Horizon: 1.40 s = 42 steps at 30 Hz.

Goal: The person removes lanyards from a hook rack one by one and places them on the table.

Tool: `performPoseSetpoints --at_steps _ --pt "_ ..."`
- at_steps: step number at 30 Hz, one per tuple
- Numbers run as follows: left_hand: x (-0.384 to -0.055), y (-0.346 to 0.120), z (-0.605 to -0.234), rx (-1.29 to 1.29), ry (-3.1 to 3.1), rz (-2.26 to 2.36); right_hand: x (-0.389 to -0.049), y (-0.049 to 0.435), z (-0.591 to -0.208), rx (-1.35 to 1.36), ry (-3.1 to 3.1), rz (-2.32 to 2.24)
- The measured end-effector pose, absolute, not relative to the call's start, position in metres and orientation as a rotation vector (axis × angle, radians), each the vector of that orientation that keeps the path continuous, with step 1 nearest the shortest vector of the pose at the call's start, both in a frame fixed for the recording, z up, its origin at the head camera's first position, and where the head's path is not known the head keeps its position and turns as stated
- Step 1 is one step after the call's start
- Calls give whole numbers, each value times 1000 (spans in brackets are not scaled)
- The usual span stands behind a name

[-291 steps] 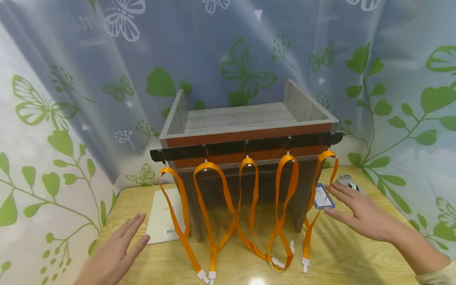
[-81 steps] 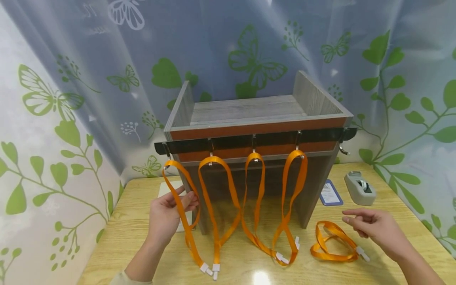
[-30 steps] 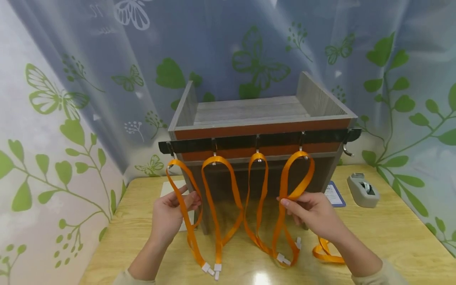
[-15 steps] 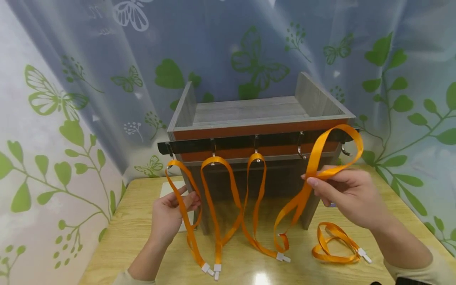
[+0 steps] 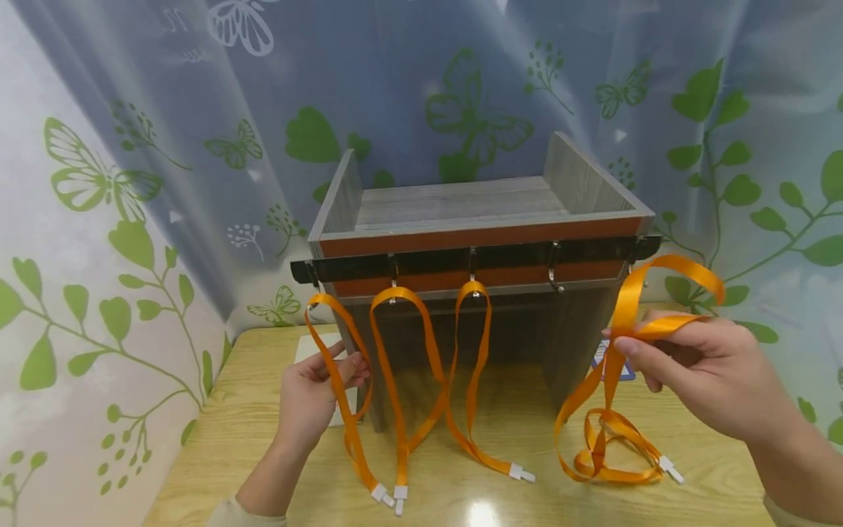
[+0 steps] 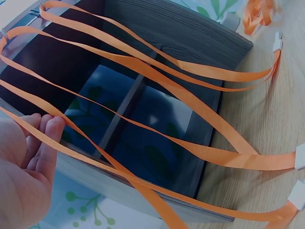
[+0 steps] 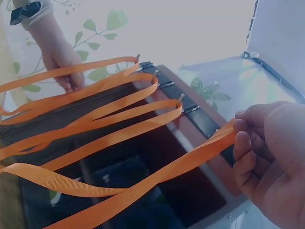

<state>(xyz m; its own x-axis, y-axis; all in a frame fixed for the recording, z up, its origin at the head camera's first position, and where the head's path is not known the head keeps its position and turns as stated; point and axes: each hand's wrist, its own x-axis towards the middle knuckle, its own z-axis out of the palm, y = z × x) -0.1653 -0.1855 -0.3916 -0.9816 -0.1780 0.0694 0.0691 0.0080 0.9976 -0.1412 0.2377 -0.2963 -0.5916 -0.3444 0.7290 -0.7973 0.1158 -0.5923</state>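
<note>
while three lanyards (image 5: 431,344) hang hooked, right hand (image 5: 711,366) pinches one lanyard (image 5: 627,301)

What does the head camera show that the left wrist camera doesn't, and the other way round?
Only the head view shows the right hand, pinching an orange lanyard, and the tray on top of the wooden stand. Only the left wrist view shows a bar inside that stand. Both show the left hand and three hanging lanyards.

On tabletop (image 5: 217,439), before curtain (image 5: 408,95): shelf (image 5: 474,227). Along its front: rail (image 5: 435,261), 3 lanyards (image 5: 432,351) on leftmost 3 hooks (image 5: 394,274). Left of shelf: book (image 5: 303,348). Right: card (image 5: 624,372); nearer, on tabletop, loose lanyard (image 5: 626,478). Above that: held lanyard (image 5: 626,307), in right grip (image 5: 711,366).
</note>
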Motion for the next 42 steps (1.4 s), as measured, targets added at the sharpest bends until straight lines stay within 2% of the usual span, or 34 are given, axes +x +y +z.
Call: performPoseSetpoints --at_steps 21,28,37,42 --pt "-164 -185 -393 162 -2092 -2110 -132 258 -381 975 -2351 1413" --pt "-163 -185 -392 155 -2087 -2103 -135 258 -371 1027 -2177 1497" --pt "-163 -184 -391 133 -2089 -2094 -143 252 -337 1218 -1844 1454" --pt "-164 -184 -390 129 -2093 -2080 -140 250 -331 1185 -1867 1375"
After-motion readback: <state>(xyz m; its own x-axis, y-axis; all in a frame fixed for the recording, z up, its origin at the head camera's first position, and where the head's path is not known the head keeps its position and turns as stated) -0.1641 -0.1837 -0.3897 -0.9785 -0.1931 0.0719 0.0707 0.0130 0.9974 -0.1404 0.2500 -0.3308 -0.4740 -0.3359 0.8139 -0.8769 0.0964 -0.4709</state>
